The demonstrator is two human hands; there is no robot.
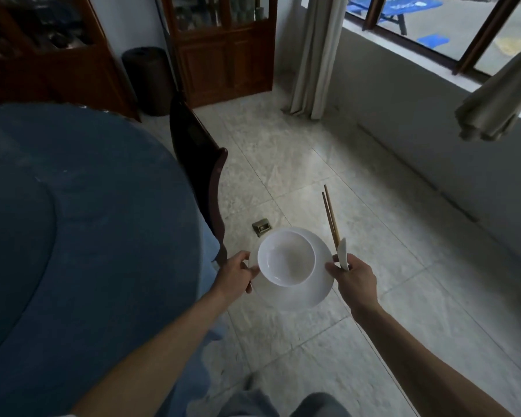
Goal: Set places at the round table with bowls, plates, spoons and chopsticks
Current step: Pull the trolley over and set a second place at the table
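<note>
standing beside round table at far left, blue cloth over it, raised round centre section under the cloth. dark wooden chair tucked against table edge, just right of the cloth. behind: two dark wood cabinets with glass doors, black bin between them on the floor.

left hand at left edge of white plate, thumb curled over the rim on top, remaining fingers wrapped under; gripping the plate. white bowl sitting upright on the plate, shifted toward the plate's left and far side, bowl rim near the left thumb. bowl interior blank white. plate and bowl held in the air over pale tiled floor, to the right of the table, not over it. small brass floor fitting on the tile just beyond the plate.

right hand at right edge of plate, thumb pressed on the rim, fingers closed round white spoon and pair of brown chopsticks; both stick up and away from the fist, spoon short, chopsticks longer, side by side and nearly parallel. underside fingers of right hand hidden, cannot tell how far under the plate.

right of that: grey low wall under window, pale curtain hanging at the corner, another bunched curtain end at far right. knees in grey trousers at bottom edge.
</note>
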